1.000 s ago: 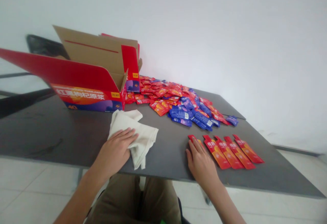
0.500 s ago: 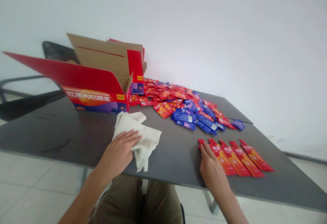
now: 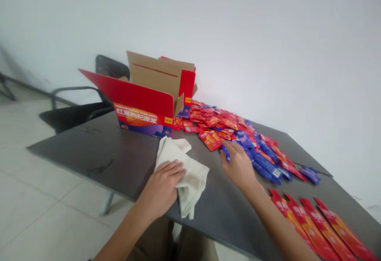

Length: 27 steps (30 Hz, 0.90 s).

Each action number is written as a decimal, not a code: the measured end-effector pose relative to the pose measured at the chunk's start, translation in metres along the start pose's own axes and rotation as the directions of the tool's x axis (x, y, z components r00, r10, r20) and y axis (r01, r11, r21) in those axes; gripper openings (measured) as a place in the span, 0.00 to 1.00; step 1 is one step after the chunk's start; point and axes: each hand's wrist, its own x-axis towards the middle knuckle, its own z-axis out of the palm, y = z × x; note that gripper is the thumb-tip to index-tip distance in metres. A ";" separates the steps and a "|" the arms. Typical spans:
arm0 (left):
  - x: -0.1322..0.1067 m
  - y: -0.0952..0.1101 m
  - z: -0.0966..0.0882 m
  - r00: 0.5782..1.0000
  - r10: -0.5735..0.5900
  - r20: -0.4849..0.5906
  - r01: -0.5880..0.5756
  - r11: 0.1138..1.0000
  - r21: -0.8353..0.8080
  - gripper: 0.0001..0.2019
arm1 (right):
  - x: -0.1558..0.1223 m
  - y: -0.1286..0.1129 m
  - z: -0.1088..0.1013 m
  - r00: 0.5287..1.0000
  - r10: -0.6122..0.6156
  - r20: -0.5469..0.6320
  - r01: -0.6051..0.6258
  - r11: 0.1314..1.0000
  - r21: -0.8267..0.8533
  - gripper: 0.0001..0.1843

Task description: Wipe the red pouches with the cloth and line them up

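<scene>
My left hand (image 3: 163,187) lies on a crumpled cream cloth (image 3: 193,183), pressing it to the table with the fingers together. My right hand (image 3: 238,163) is in the front edge of a heap of red and blue sachets (image 3: 226,128), its fingertips against a blue sachet (image 3: 225,152). I cannot tell if that sachet is gripped. Several long red sachets (image 3: 315,229) lie side by side in a row at the lower right. An open red cardboard box (image 3: 143,120) with a printed front stands behind the cloth, beside the heap.
The dark grey table (image 3: 89,145) has a marked surface, and its near corner and edges show against the tiled floor. A black chair (image 3: 110,66) stands behind the box at the far left. A white wall rises beyond the table.
My right hand has moved from the row of red sachets forward to the heap. My left hand stays on the cloth. The view has turned left, shifting everything to the right.
</scene>
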 end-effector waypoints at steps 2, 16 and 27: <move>0.000 0.000 0.000 1.000 -0.004 -0.010 0.004 0.999 -0.038 0.29 | 0.039 -0.005 0.018 0.974 0.023 0.225 -0.005 0.997 -0.079 0.23; 0.000 0.002 -0.002 0.999 -0.032 -0.013 0.030 0.991 -0.128 0.20 | 0.078 -0.024 0.076 0.910 0.075 0.407 0.042 0.961 -0.272 0.26; -0.003 0.003 -0.004 1.000 -0.017 -0.022 0.015 0.997 -0.072 0.23 | -0.019 -0.025 0.023 0.871 0.081 0.484 0.041 0.971 -0.236 0.26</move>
